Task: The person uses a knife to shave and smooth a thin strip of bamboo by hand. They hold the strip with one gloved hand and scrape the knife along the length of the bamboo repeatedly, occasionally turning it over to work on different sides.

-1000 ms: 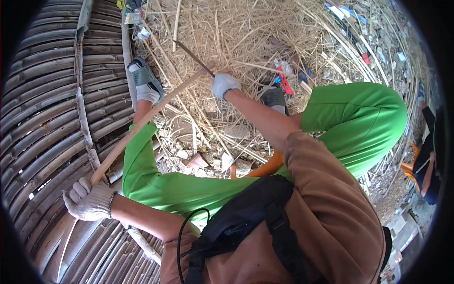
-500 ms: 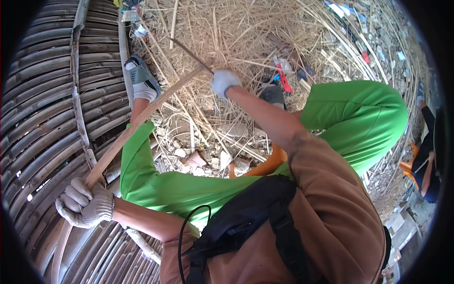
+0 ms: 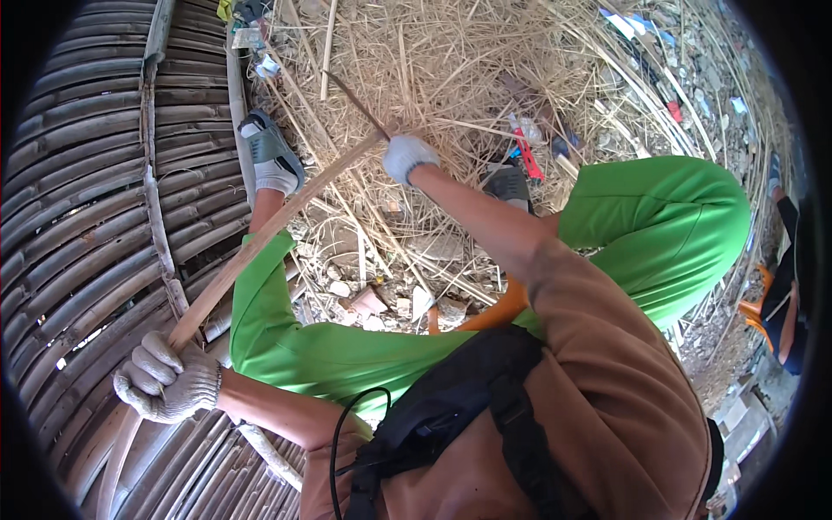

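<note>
A long, flat bamboo strip [image 3: 269, 230] slants from the lower left up to the straw-covered ground at the top middle. My left hand [image 3: 169, 381], in a pale knitted glove, is closed around its near part, and the strip's tail runs on below the fist. At the far end, my right hand [image 3: 409, 160], also gloved, is closed on a knife whose long, thin, dark blade [image 3: 357, 102] points up and left. The blade crosses the strip close to its far tip. The glove hides the knife's handle.
Bamboo slats [image 3: 87, 217] form a surface along the left. Shavings [image 3: 433, 52] cover the ground ahead, with a red tool [image 3: 527, 154] among them. My green-trousered legs [image 3: 650, 225] frame the work; under me is an orange seat [image 3: 494, 312]. Another person [image 3: 784, 277] is at far right.
The whole view has shifted slightly, so the surroundings sit a little further right. Against the ground, my right hand and the knife have moved slightly left; my left hand keeps its hold.
</note>
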A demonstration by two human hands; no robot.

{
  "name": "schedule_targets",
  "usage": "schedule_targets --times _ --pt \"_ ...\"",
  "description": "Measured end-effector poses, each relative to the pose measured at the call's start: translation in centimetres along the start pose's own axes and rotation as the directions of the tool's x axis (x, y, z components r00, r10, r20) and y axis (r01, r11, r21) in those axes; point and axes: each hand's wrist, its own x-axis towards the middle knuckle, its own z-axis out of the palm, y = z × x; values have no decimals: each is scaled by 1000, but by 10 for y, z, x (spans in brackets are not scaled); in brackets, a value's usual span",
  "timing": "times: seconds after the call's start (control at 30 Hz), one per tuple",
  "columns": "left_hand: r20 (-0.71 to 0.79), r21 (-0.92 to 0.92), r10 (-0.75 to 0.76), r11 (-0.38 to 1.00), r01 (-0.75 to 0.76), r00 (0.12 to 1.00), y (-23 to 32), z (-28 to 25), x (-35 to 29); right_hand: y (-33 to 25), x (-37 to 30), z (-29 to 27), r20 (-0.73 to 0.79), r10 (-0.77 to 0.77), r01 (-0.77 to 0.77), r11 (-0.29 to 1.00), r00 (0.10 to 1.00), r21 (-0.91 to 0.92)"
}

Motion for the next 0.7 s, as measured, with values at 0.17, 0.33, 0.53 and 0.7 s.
schedule_targets --times 0.17,0.33,0.53,0.7 --pt "66 -19 2 1000 0 998 0 -7 -1 20 26 -9 105 65 -68 997 992 20" --pt "-79 57 24 998 -20 997 1 -18 -1 11 -17 5 54 34 -38 997 998 65" --pt "-81 11 -34 999 35 996 6 -19 -10 2 -7 -1 62 33 -33 999 998 -7" --pt "-93 7 13 1000 -13 996 2 2 -8 36 41 8 123 -76 103 969 989 -223"
